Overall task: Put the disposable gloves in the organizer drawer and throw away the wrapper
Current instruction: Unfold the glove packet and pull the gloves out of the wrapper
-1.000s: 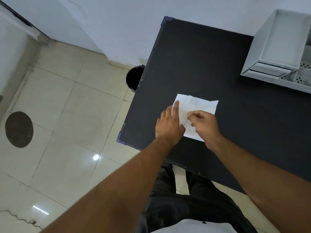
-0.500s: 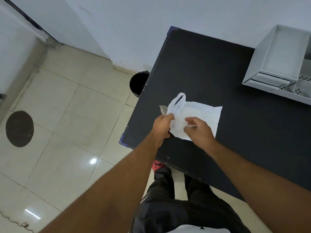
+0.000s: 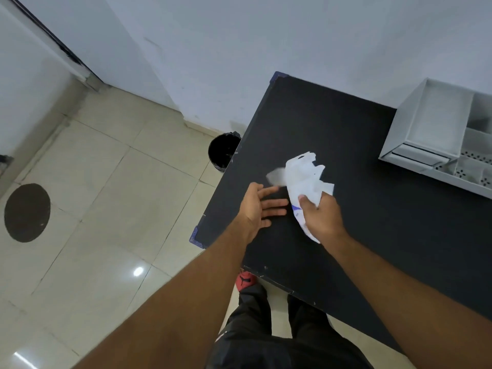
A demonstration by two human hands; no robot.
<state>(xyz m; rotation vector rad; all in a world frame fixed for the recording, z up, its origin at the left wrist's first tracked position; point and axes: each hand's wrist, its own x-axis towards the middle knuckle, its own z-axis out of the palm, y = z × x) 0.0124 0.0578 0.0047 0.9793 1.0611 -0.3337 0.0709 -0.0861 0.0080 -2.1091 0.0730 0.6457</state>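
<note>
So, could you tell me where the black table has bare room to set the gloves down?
The table is bare from its far left corner to the organizer, and again between the right hand and the organizer. The near left corner is crowded: the open left hand, the white wrapper in the right.

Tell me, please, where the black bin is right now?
In the head view, the black bin stands on the floor by the dark table's left edge, near the wall.
</note>
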